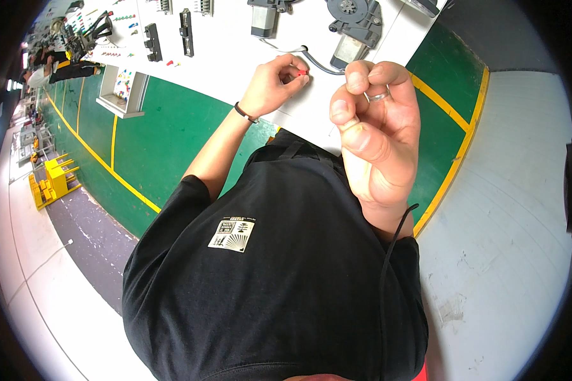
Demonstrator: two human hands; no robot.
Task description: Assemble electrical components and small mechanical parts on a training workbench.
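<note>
Over the near edge of the white table [217,79], my left hand [270,87] is closed, thumb and fingers pinching a small red piece [302,73]. A dark band circles that wrist. My right hand [381,136] is raised closer to the camera, to the right of the left one. Its thumb and forefinger are pressed together and the other fingers curl; whatever lies between the tips is too small to make out. Just beyond my hands lie two motor units with grey housings, one motor [264,20] in the middle and another motor [353,41] to its right. A dark cable [321,65] runs between them.
Two black slotted strips [152,43] [185,33] and small red bits [173,63] lie on the left of the table. An open white drawer [128,113] holds coloured pieces. Farther left are a person [70,71] and a yellow stool [55,181]. A pale panel [508,190] is at right.
</note>
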